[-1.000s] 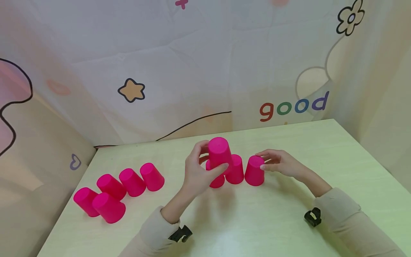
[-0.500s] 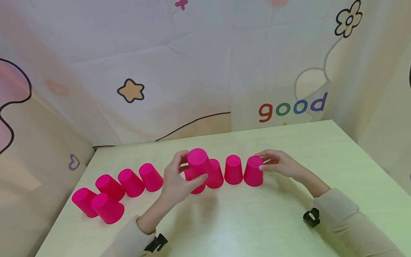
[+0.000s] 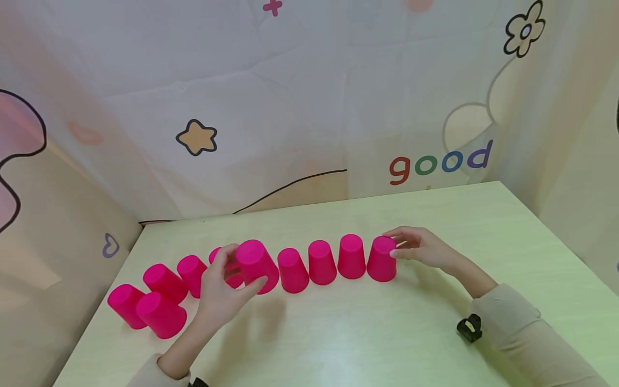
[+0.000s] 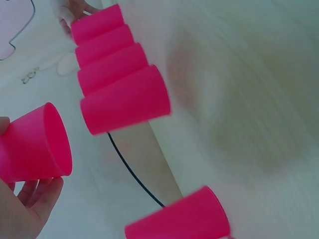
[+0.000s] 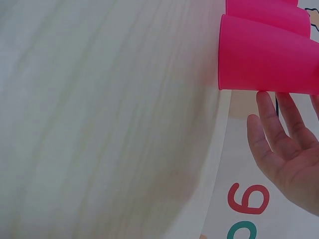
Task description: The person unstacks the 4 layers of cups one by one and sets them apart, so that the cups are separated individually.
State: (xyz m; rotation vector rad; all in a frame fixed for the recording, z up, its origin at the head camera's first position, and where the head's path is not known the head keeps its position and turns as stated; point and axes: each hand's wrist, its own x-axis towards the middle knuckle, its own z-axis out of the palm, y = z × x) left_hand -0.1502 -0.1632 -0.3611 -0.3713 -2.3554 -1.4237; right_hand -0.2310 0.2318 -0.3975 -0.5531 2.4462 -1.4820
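Observation:
My left hand (image 3: 220, 293) holds an upside-down pink cup (image 3: 256, 263) between thumb and fingers, to the left of a row of pink cups. In the left wrist view the held cup (image 4: 30, 144) shows its open rim and appears raised off the table. The row's left-end cup (image 3: 293, 271) stands just right of the held one. At the row's right end, my right hand (image 3: 425, 247) rests against the last cup (image 3: 381, 260). In the right wrist view its extended fingers (image 5: 286, 127) lie along that cup's side, not wrapped around it.
Several more upside-down pink cups stand on the left, such as the front one (image 3: 162, 316); my left hand partly hides the farthest (image 3: 215, 253). The pale table (image 3: 348, 333) ends at a patterned cloth backdrop (image 3: 290, 118).
My left hand has moved left and lower with its cup, uncovering the left part of the row and now covering part of the left group. The right hand stays at its cup.

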